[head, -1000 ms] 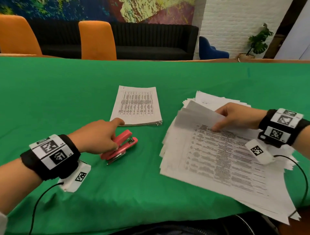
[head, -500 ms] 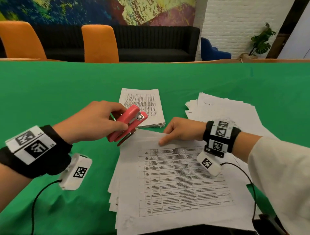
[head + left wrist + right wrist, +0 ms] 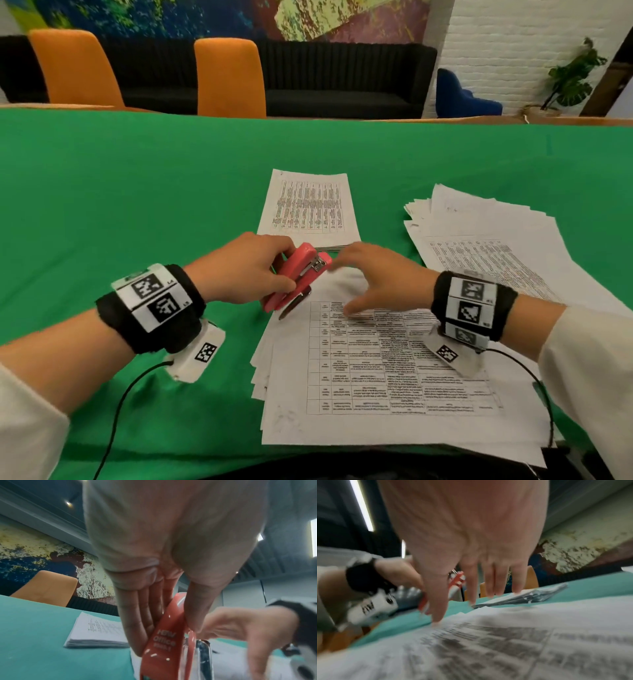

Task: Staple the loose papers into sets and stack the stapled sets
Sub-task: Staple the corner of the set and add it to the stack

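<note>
Fingers and thumb of the left hand clamp a red stapler from both sides, its nose pointing toward 1 o'clock over the far left corner of the nearest paper set. Whether the corner sits inside the stapler's mouth is hidden by the hand. Right hand hovers spread and relaxed, holding nothing, thumb tip touching the printed table on the top sheet; it is motion-blurred in both wrist views. That set is a slightly fanned bundle, its near edge cut off by the frame. A neat stapled stack lies at 12 o'clock, a loose heap at 2 o'clock, all on green tablecloth. Print is unreadable.
</note>
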A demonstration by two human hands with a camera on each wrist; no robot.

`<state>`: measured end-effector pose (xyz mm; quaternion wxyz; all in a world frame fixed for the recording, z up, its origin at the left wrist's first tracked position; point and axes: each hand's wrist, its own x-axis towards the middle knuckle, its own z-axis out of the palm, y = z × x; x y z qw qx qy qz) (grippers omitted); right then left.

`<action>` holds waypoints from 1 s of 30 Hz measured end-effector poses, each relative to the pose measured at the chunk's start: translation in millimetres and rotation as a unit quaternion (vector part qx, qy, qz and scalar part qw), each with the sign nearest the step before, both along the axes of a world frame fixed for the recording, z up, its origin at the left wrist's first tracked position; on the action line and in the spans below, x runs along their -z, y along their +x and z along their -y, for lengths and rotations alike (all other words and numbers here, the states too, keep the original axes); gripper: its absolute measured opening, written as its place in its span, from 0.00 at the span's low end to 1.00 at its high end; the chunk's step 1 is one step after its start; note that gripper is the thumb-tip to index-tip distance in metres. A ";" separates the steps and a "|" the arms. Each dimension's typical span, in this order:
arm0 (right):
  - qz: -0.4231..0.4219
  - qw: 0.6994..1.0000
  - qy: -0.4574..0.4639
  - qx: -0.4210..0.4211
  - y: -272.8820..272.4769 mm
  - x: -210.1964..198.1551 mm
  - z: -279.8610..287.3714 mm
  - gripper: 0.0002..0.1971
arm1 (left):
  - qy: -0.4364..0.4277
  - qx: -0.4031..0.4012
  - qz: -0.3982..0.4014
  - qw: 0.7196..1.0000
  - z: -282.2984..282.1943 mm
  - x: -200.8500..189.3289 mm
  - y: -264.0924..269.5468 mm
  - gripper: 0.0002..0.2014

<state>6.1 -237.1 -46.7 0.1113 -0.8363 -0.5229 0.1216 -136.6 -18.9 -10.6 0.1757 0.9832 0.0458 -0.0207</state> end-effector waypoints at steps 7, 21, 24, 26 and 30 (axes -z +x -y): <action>-0.127 0.978 -0.156 -0.058 1.9 17.5 25.3 0.63 | 0.025 0.024 -0.007 0.999 18.3 20.0 20.1 0.16; -0.239 0.965 -0.108 -0.014 23.1 28.9 41.6 0.78 | 0.244 0.197 -0.051 0.948 49.9 20.2 40.5 0.10; -0.245 0.964 -0.100 -0.014 24.6 31.2 41.4 0.76 | 0.249 0.179 -0.057 0.950 44.8 17.8 39.5 0.10; -0.236 0.966 -0.103 -0.015 25.7 32.3 42.0 0.76 | 0.220 0.220 -0.060 0.948 42.3 19.2 37.0 0.11; -0.232 0.966 -0.111 -0.010 27.4 34.4 40.4 0.76 | 0.217 0.213 -0.059 0.951 41.5 23.6 37.9 0.12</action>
